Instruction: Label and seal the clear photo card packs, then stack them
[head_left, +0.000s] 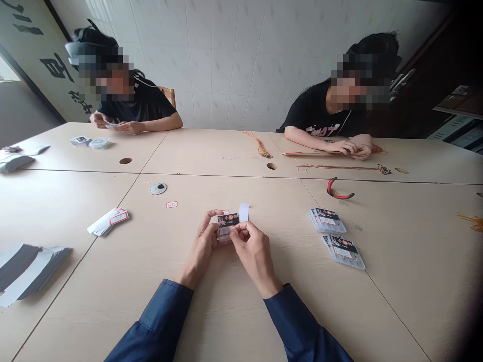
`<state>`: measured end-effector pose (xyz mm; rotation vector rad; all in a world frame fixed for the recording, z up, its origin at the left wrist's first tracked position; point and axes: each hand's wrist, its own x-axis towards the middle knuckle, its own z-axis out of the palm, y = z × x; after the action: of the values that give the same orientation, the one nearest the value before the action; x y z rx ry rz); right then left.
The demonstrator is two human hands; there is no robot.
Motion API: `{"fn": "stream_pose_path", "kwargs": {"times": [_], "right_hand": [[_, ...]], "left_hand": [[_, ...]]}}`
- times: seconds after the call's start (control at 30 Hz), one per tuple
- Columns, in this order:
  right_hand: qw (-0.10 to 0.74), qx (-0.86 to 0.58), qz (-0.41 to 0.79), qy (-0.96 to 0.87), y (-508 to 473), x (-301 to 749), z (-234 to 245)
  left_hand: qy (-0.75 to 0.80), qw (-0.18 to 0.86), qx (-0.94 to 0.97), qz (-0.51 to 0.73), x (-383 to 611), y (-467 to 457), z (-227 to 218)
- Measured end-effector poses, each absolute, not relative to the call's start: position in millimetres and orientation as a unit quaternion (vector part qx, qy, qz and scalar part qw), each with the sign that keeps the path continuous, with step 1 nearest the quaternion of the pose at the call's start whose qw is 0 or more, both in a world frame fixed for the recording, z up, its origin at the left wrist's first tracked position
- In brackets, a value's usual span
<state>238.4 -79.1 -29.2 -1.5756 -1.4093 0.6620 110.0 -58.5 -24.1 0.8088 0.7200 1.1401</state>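
Above the near part of the wooden table (pixel 222 322), in the middle before the person, a small packet (pixel 228 219) with a black printed label is being held up between the two hands. The left hand (pixel 204 241) is grasping this packet from its left side, with the thumb lying at the edge. The right hand (pixel 253 247) is bending its fingers, and its thumb and forefinger are coming close together at the lower right part of the packet; whether they are gripping something there, I cannot tell. A white paper strip (pixel 244 212) is standing out just above the right fingers, beside the packet. On the right, two stacks of similar packets, a farther stack (pixel 327 220) and a nearer stack (pixel 344 252), are lying close to each other, and beyond them red-handled pliers (pixel 329 186) are resting. On the left, some white strips with a red-framed label (pixel 107 221) are lying, and a thicker pile of paper strips (pixel 39 271) is lying nearer to the person. Across the table, a co-worker at left (pixel 154 108) is holding a small flat thing, and a co-worker at right (pixel 313 113) is bringing both hands together near orange cords.
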Motion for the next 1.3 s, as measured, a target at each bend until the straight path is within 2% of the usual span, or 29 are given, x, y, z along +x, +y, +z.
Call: {"fn": "stream_pose_path", "kwargs": {"times": [1.3], "right_hand": [[0.465, -0.598, 0.26, -0.598, -81.1, 237.4, -28.4]], "left_hand": [[0.324, 0.716, 0.331, 0.522, 109.4, -56.9, -25.2]]}}
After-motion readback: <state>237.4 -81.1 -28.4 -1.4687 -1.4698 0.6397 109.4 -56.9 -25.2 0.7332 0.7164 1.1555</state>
